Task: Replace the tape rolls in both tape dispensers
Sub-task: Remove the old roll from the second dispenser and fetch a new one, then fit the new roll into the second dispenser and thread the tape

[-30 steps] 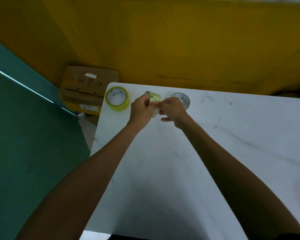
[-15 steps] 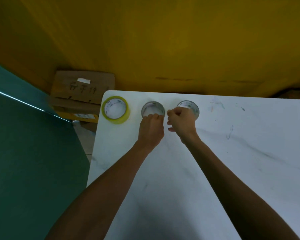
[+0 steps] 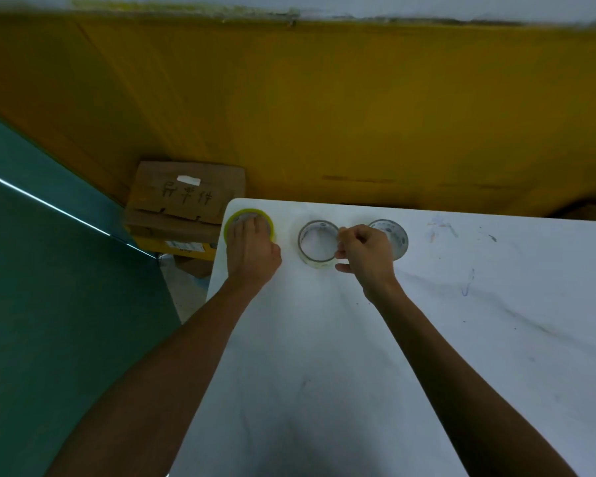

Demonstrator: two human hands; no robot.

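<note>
We see three tape rolls lying flat in a row near the far edge of the white worktop (image 3: 324,356). The yellow tape roll (image 3: 233,218) sits at the far left corner. The clear tape roll (image 3: 318,259) is in the middle. The third tape roll (image 3: 399,235) is on the right, and part of it hides behind a hand.

Our left hand (image 3: 252,251) lies on top of the yellow tape roll. Its fingers (image 3: 246,228) spread over the hole in the middle and cover most of it. We cannot tell if the hand is gripping the roll or just resting on it.

Our right hand (image 3: 365,254) is curled up with the fingers bent in. It sits between the clear tape roll and the third tape roll. Its fingertips (image 3: 341,235) pinch at the right edge of the clear tape roll. What they pinch is too small for us to make out.

The worktop has some pen marks (image 3: 443,227) on its right part. Behind it is a yellow wall (image 3: 324,115). A brown cardboard box (image 3: 183,197) with black writing sits on the floor beside the left corner. The floor (image 3: 49,304) on the left is green.
</note>
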